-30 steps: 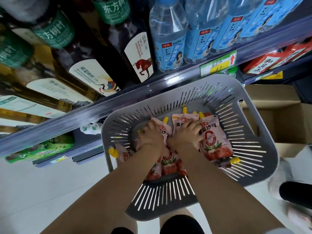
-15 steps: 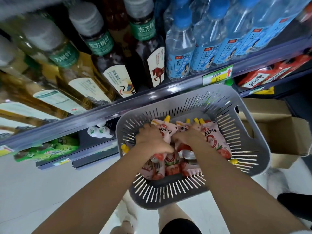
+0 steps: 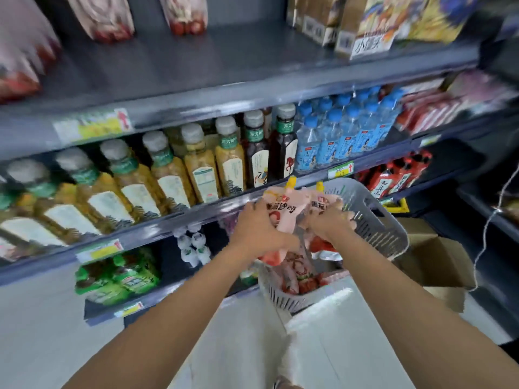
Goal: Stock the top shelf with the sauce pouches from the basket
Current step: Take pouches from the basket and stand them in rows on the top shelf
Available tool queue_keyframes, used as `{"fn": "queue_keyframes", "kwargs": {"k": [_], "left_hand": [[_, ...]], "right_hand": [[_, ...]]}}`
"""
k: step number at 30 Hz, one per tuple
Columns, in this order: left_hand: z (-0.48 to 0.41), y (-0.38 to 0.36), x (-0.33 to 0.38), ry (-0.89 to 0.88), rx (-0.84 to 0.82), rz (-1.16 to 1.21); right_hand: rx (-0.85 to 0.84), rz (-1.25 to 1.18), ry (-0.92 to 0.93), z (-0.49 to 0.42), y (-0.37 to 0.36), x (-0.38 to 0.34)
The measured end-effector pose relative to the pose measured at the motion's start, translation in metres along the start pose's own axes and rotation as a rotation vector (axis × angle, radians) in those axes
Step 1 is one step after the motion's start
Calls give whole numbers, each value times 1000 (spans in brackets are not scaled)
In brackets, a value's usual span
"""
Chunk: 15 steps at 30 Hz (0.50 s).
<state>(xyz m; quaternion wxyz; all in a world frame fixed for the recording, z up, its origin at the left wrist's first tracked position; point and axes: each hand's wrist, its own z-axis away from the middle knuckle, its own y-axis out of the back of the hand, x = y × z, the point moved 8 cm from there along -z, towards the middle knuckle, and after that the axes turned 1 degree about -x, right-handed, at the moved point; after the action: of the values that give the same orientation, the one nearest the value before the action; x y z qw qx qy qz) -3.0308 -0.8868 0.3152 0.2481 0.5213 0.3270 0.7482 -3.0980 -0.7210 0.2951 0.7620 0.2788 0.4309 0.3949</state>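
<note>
Several upright sauce pouches [image 3: 283,213] gripped by left hand [image 3: 261,230] and right hand [image 3: 328,224].

sauce pouches [image 3: 283,217]: pink, yellow caps, upright, held above basket [image 3: 373,220] | basket: grey, slotted, more pouches inside

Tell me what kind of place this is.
Most likely a small grocery or convenience store: tiered shelves with yellow price tags, rows of bottled tea and water bottles.
</note>
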Motion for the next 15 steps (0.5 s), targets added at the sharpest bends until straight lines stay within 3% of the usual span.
{"fn": "queue_keyframes", "kwargs": {"k": [8,15], "left_hand": [[105,144,-4,-150,459,-68],[140,264,-3,-188,806,-3]], "right_hand": [[319,-229,348,132,57,-94],[483,-324,692,208,95,-194]]}}
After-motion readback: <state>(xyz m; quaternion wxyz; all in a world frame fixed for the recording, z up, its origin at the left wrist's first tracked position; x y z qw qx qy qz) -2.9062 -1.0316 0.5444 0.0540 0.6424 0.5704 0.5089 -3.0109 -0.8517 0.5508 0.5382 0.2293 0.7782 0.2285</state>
